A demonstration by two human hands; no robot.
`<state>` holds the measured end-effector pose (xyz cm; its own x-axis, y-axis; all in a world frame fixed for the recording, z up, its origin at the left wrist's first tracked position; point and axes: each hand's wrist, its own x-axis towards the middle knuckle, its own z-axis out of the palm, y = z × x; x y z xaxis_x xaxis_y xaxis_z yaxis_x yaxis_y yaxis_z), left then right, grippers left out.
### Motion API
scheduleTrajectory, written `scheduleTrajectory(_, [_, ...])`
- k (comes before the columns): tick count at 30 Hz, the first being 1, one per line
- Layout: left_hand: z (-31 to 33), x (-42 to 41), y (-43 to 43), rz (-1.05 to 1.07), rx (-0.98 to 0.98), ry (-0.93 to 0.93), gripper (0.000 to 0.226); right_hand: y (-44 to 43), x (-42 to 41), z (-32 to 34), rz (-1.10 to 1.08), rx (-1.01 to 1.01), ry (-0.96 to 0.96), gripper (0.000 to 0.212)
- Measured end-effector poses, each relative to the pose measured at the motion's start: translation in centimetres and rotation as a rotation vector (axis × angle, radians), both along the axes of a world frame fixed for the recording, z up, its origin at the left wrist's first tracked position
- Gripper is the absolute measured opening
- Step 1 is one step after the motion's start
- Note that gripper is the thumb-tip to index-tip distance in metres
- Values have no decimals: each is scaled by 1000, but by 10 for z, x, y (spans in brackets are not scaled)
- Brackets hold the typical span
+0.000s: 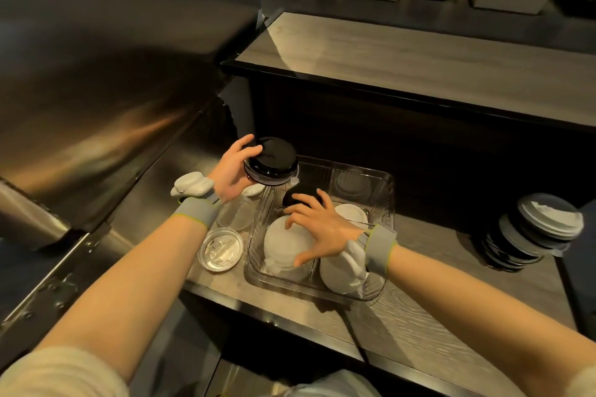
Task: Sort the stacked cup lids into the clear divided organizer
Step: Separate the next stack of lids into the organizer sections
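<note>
The clear divided organizer (383, 190) sits on the wooden shelf. My left hand (230, 171) grips a short stack of black lids (271, 159), held above the organizer's far left corner. My right hand (317, 229) rests with spread fingers on a stack of white lids (280, 245) in the front left compartment. A black lid (298, 195) lies in the compartment behind, partly hidden by my fingers. More white lids (350, 213) sit in a right compartment. A leaning stack of black and white lids (532, 232) stands at the shelf's right end.
Clear flat lids (221, 250) and clear cups (235, 213) lie left of the organizer. A steel counter (96, 106) rises on the left. A raised wooden ledge (419, 58) runs behind the shelf. Bare shelf (435, 267) lies between the organizer and the right stack.
</note>
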<state>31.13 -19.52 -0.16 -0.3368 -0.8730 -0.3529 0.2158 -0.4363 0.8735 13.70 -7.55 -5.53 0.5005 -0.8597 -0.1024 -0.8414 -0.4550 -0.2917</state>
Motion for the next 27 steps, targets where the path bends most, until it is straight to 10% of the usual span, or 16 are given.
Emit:
scheduleTrajectory(6, [10,-13,6,-136,-88,-80,31,-7,-22,34,-555,-303,-626,22])
scheduleTrajectory(12, [20,-44,9,-312,-133,-137,35,-32,-33,59,-491,6,-639,81])
scheduleTrajectory(19, [20,-44,-7,-105,78,57,28,-43,-39,52,-574,-26,-882,67])
scheduleTrajectory(27, [9,-16,-37,308,-45,-45,41,-72,-40,18,-314,121,-199,48])
